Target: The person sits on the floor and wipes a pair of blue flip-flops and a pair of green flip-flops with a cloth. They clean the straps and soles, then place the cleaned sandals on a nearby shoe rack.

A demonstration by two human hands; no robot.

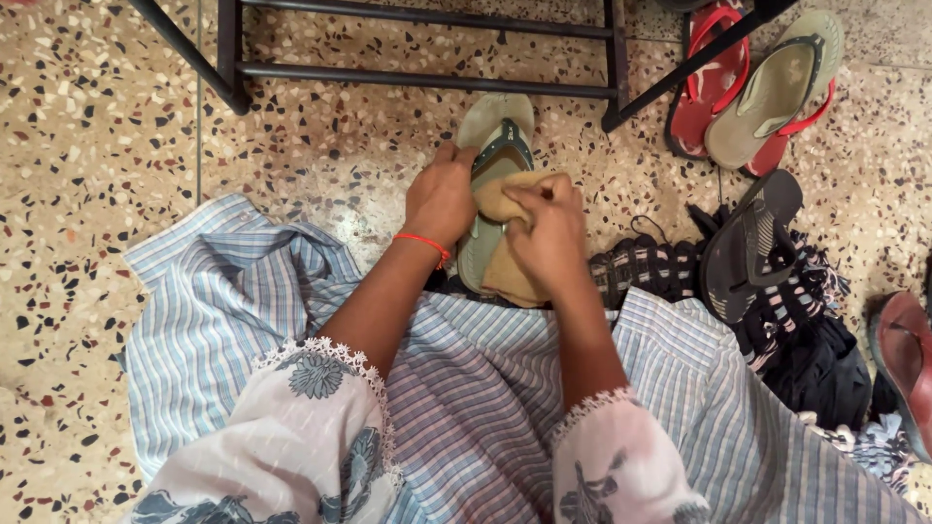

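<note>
A grey-green flip-flop sandal (496, 121) with a dark strap lies on the speckled floor in front of my lap. My left hand (442, 199), with a red thread at the wrist, grips the sandal's left edge. My right hand (549, 233) is closed on a tan cloth (505, 277) and presses it onto the sandal's middle. The cloth hides the sandal's heel part.
A black metal rack (427, 78) stands just behind the sandal. To the right lie red and beige flip-flops (767, 87), a black sandal (748, 243), dark woven shoes (650, 267) and a brown sandal (908, 359). Striped cloth (223, 311) covers my lap.
</note>
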